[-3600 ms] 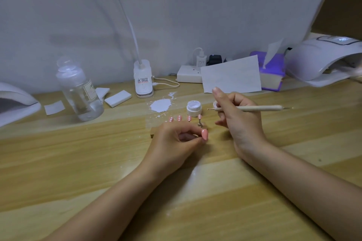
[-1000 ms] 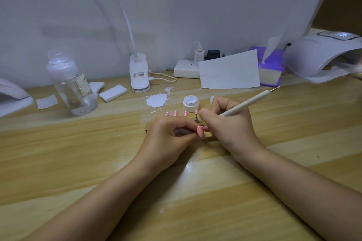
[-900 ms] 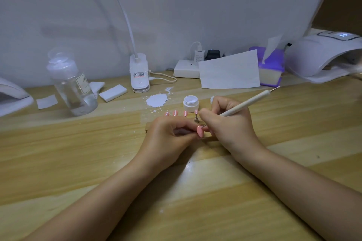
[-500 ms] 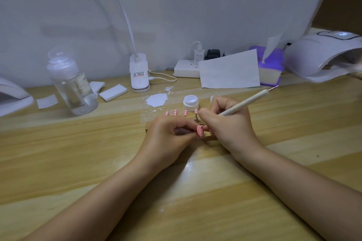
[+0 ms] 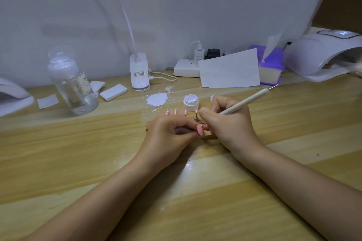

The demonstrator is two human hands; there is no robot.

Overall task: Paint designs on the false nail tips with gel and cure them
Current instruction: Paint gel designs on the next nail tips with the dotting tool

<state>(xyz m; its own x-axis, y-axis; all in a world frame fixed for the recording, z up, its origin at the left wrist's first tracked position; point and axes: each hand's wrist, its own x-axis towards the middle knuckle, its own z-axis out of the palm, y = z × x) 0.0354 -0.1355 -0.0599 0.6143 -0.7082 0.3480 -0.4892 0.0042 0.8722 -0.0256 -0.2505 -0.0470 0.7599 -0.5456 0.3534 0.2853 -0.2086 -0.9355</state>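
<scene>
The pink nail tip [image 5: 200, 130] sits just above the bench [image 5: 78, 152], pinched at the fingertips of the left hand [image 5: 168, 137], whose fingers curl round what looks like a small stand or stem under it, though that part is hidden. The right hand [image 5: 229, 123] grips a slim white dotting pen [image 5: 248, 100] like a pencil, its fine tip touching or all but touching the upper edge of the tip. I judge the nail tip feather-light, thin, stiff plastic with a glossy, slippery curved face; it would flick away or smear if touched on top, so holding it from below or by its edges, as here, seems right. The pen looks light and rigid, matte along the barrel, with a metal point at each end. Behind the hands a row of four more pink nail tips [image 5: 181, 112] stands upright, each showing white dots, and just beyond them an open squat white gel jar [image 5: 191, 102] holds pale, likely thick and sticky gel. A dried white splash [image 5: 157, 99] marks the smooth, pale wood-grain bench. Farther off stand a clear plastic pump bottle [image 5: 72, 86], a white clip lamp [image 5: 139, 73] and, at the right edge, a smooth, domed white curing lamp [image 5: 323, 55].
</scene>
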